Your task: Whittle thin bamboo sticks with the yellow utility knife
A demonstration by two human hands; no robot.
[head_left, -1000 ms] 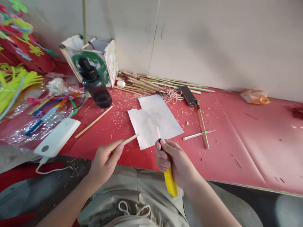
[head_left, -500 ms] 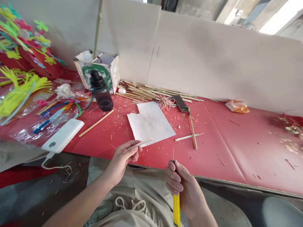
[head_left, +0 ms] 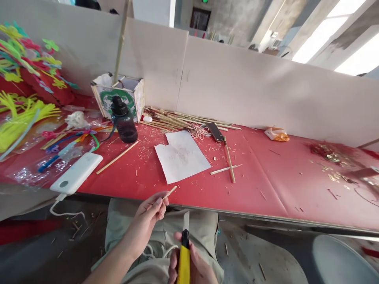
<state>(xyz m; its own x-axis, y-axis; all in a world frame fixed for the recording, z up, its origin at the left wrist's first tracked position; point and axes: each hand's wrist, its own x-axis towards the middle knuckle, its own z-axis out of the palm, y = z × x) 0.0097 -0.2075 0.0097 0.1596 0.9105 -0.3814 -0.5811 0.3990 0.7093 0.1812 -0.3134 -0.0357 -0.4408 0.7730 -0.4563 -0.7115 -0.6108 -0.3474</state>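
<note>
In my left hand (head_left: pixel 154 207) a thin bamboo stick (head_left: pixel 170 192) is pinched between thumb and fingers, its tip pointing up and to the right over the table's front edge. My right hand (head_left: pixel 192 262) is wrapped round a yellow utility knife (head_left: pixel 184 260) low over my lap, its blade bare and pointing away from me. The blade and the stick are apart. Just beyond the left hand lies a notched sheet of white paper (head_left: pixel 183 157) sprinkled with shavings. Two crossed sticks (head_left: pixel 229 165) lie to its right.
Bamboo sticks (head_left: pixel 168 119) are piled along the white partition (head_left: pixel 237 86). A dark bottle (head_left: pixel 124 124) stands before a paper-sided box (head_left: pixel 117 94). At left lie a white power bank (head_left: pixel 77 173) and yellow pipe cleaners (head_left: pixel 26 118). An orange packet (head_left: pixel 276 134) sits at right.
My right hand has drawn back and to the left with the knife, whose blade now shows its flat side. My left hand has lowered slightly with the stick. The view has tilted up.
</note>
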